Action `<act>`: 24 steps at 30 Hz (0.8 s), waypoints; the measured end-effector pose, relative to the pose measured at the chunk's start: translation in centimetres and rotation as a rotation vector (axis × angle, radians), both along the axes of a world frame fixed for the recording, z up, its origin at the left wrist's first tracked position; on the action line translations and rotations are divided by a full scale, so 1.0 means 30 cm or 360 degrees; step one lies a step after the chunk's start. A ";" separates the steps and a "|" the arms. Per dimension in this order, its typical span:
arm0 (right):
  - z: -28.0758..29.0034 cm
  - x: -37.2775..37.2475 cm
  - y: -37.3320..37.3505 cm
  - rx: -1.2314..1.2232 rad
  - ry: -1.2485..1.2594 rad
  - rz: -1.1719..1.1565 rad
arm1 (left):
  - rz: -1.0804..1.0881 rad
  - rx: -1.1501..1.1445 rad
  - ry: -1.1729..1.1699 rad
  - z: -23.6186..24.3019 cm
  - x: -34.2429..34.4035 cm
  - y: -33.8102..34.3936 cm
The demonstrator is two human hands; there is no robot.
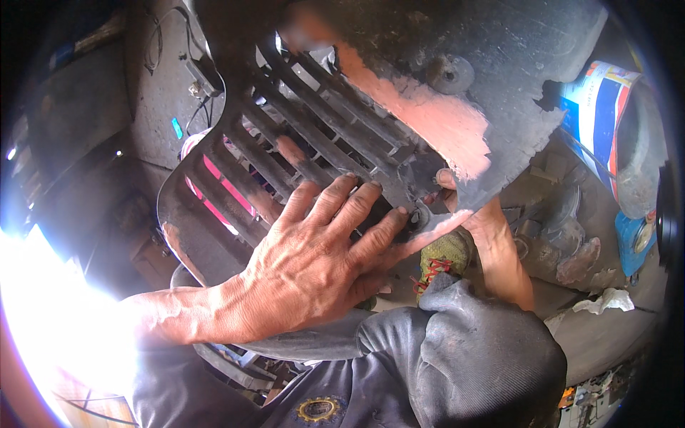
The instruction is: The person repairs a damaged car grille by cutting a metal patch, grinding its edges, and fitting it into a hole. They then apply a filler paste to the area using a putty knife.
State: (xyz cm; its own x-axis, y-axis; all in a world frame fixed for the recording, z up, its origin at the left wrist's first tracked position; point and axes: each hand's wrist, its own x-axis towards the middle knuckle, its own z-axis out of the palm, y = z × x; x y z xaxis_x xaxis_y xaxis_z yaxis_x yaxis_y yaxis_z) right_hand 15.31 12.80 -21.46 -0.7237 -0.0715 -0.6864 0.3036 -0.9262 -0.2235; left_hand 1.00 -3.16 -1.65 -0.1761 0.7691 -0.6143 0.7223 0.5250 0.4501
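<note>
A large dark panel [407, 50], apparently plastic, fills the upper middle of the frame, its surface dull, scuffed and dusty. Parallel slats [307, 127] cross its left half, and a smooth salmon-pink patch [442, 118] with a ragged end spreads along its right side. A round knob [451, 74] sits above that patch. The panel's long axis seems to slant from lower left to upper right, while the slats run from upper left to lower right; one narrow corner points down toward the lower middle.

The left hand [314, 250] lies across the slats with fingers spread wide, back up; its palm is hidden. The right hand [481, 217] grips the panel by that lower corner, thumb on the near face, the other fingers mostly out of sight behind it.

Below shows part of a yellow-green shoe [444, 260] with red laces. At the right stands a tilted white, blue and red bucket [599, 121]. The panel's top is cut off by the frame; glare washes out the lower left, and the floor clutter is hard to make out.
</note>
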 end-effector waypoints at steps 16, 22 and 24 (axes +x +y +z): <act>0.001 -0.045 0.008 -0.0029 -0.0016 0.0065 | -0.0028 0.0047 0.0006 -0.006 -0.002 -0.006; -0.055 -0.019 0.008 -0.0036 -0.0031 0.0134 | -0.0036 0.0053 0.0012 -0.008 -0.001 -0.004; -0.067 -0.010 -0.004 -0.0028 0.0013 0.0084 | -0.0032 0.0040 0.0012 -0.007 -0.001 -0.003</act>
